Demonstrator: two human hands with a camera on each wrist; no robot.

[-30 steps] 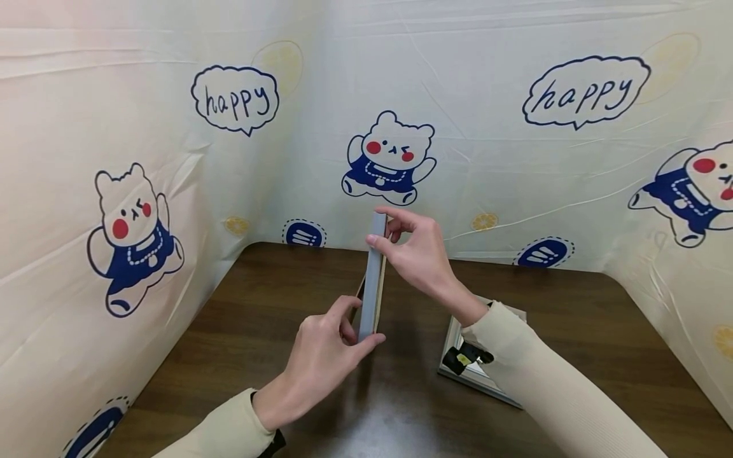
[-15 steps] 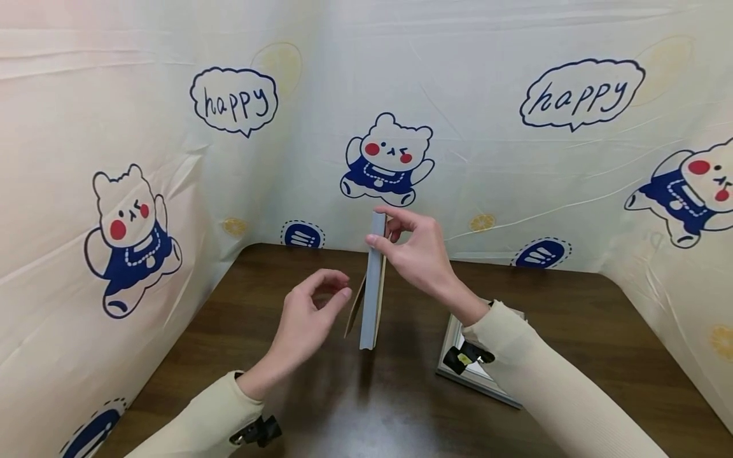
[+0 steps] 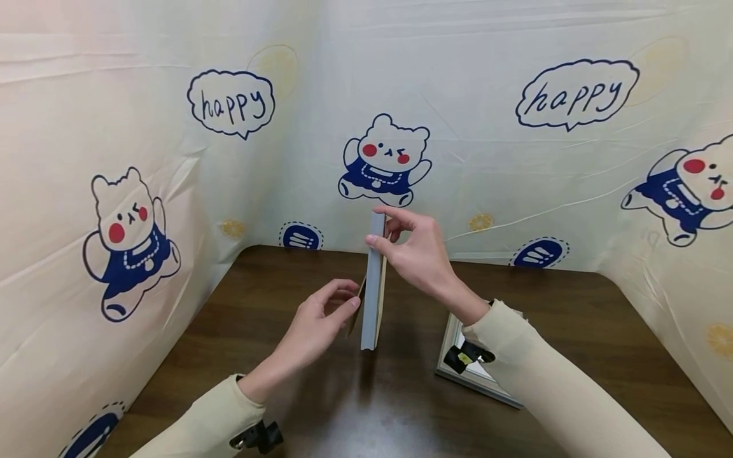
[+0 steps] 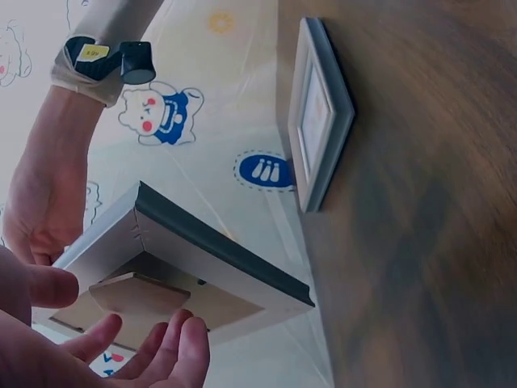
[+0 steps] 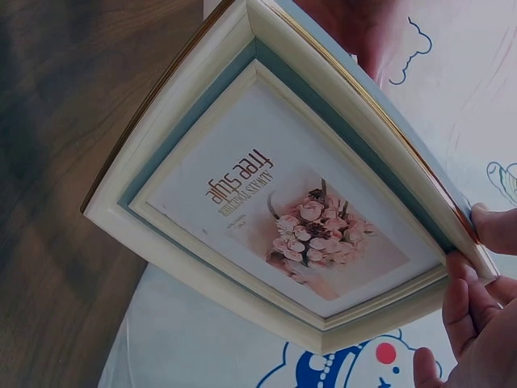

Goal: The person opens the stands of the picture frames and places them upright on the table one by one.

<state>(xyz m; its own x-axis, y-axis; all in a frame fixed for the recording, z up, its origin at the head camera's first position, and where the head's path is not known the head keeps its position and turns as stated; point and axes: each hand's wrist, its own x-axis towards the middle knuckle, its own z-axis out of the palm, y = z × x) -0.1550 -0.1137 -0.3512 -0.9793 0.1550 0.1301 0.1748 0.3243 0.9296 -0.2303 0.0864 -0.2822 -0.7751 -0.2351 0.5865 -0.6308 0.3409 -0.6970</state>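
Observation:
My right hand (image 3: 418, 254) pinches the upper end of a picture frame (image 3: 373, 286), which stands edge-on to me above the table. Its front faces right: in the right wrist view a cream and teal border (image 5: 179, 105) surrounds a print of pink flowers (image 5: 319, 230) with lettering. On the back, a tan stand flap (image 4: 141, 295) sticks out at an angle. My left hand (image 3: 317, 318) is at this flap, thumb and fingers loosely bent around its edge; whether they touch it I cannot tell.
A second picture frame (image 3: 449, 346) lies face up on the brown wooden table (image 3: 258, 292), partly hidden under my right forearm. Pale cloth (image 3: 321, 76) printed with cartoon bears hangs behind the table and at both sides.
My left hand let go of the frame's lower end and drew back left, uncovering the flap. Then it moved down and right to the flap. The right hand keeps its hold.

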